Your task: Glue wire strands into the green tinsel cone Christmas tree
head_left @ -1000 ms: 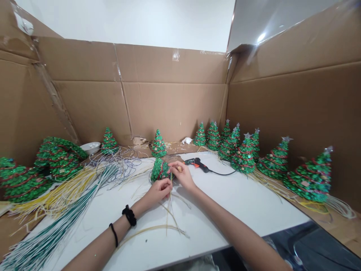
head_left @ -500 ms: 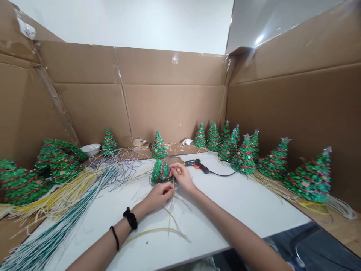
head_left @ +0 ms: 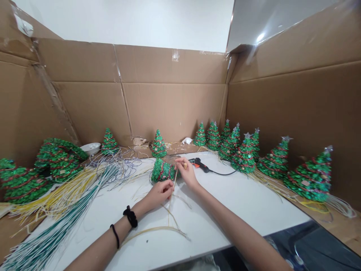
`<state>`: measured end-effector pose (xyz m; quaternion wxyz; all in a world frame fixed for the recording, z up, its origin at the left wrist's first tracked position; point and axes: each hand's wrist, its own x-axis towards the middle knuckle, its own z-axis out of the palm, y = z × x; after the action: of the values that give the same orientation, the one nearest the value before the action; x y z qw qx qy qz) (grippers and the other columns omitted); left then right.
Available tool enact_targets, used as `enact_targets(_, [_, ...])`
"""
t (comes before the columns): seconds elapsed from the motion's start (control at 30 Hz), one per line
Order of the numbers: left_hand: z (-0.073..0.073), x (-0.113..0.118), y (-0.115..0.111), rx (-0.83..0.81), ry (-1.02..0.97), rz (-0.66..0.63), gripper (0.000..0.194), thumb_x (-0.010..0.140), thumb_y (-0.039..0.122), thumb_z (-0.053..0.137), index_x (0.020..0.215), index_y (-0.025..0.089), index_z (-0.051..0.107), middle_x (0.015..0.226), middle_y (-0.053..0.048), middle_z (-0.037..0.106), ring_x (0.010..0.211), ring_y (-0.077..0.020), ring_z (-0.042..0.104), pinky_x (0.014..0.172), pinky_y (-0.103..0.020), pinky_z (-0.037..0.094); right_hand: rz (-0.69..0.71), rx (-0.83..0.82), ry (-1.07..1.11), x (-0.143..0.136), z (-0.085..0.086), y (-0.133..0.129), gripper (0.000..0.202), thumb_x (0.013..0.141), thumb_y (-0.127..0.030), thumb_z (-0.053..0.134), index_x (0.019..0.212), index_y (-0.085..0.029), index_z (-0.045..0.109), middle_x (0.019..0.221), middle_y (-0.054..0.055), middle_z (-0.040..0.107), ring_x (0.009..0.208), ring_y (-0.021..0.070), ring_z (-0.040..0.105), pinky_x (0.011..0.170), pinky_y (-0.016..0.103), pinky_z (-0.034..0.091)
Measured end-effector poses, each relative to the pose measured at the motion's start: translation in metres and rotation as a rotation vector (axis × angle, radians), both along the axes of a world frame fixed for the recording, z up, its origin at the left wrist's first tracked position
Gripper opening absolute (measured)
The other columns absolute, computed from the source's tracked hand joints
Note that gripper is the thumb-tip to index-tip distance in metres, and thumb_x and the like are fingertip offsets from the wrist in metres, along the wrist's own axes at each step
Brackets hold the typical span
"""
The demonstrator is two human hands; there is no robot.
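A small green tinsel Christmas tree [head_left: 163, 170] with red garland lies on its side on the white board, just beyond my hands. My left hand [head_left: 160, 192] is closed in a pinch on the lower part of a thin yellowish strand [head_left: 175, 179]. The strand's upper part is pinched between the fingers of my right hand [head_left: 186, 174], which is near the tree's right side. Several loose pale yellow strands [head_left: 158, 229] lie on the board below my hands. A black and orange glue gun [head_left: 200, 165] rests right of my right hand.
Finished-looking trees with silver stars [head_left: 245, 154] line the right side. Green-white strands [head_left: 81, 203] and yellow strands [head_left: 60, 188] spread across the left. A white bowl [head_left: 90, 148] stands at the back left. Cardboard walls [head_left: 175, 101] enclose the white board [head_left: 225, 203].
My right hand has moved a little to the right, away from the tree, and the strand now slants between my hands. More of the tree shows. My left hand has barely moved.
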<state>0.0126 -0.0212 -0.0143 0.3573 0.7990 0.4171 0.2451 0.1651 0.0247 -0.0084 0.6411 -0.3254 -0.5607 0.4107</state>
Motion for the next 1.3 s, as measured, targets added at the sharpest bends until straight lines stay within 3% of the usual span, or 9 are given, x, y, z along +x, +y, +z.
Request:
enact_targets(0.23, [-0.001,0.000,0.000,-0.010,-0.017,-0.003,0.014,0.085,0.030,0.039,0.077,0.019,0.045,0.056,0.006,0.051,0.054,-0.0096,0.044,0.055,-0.021,0.033,-0.048,0.020,0.110,0.007,0.004,0.005,0.015,0.074,-0.032,0.053,0.083,-0.020,0.051,0.060,-0.004,0.055,0.059,0.0125,0.052,0.058,0.024,0.042])
enact_targets(0.4, [-0.004,-0.001,0.001,-0.024,-0.032,0.016,0.013,0.084,0.030,0.040,0.079,0.019,0.044,0.056,0.006,0.050,0.053,-0.0096,0.044,0.055,-0.021,0.033,-0.159,-0.014,0.166,0.015,0.007,0.009,0.019,0.074,-0.035,0.054,0.086,-0.020,0.050,0.063,-0.003,0.058,0.057,0.0121,0.051,0.052,0.023,0.037])
enact_targets(0.77, [-0.004,-0.001,0.001,-0.021,-0.023,0.025,0.015,0.086,0.033,0.038,0.081,0.020,0.044,0.055,0.006,0.049,0.052,-0.0095,0.043,0.054,-0.021,0.032,-0.100,-0.024,0.168,0.015,0.000,0.013,0.030,0.072,-0.046,0.059,0.086,-0.021,0.050,0.070,-0.001,0.058,0.056,0.0115,0.048,0.046,0.021,0.031])
enact_targets(1.0, [-0.010,-0.002,0.005,-0.007,-0.055,0.056,0.014,0.087,0.033,0.037,0.086,0.020,0.044,0.055,0.007,0.050,0.052,-0.0101,0.045,0.055,-0.021,0.033,-0.094,-0.079,0.198,0.013,0.001,0.012,0.036,0.071,-0.051,0.058,0.089,-0.022,0.047,0.070,-0.002,0.056,0.047,0.0079,0.036,0.042,0.019,0.027])
enact_targets(1.3, [-0.012,-0.003,0.005,-0.012,-0.058,0.044,0.015,0.088,0.033,0.037,0.088,0.020,0.044,0.055,0.007,0.050,0.052,-0.0101,0.046,0.055,-0.021,0.034,-0.034,-0.071,0.227,0.011,0.005,0.009,0.033,0.070,-0.048,0.059,0.088,-0.021,0.051,0.067,-0.003,0.056,0.045,0.0064,0.032,0.041,0.019,0.025])
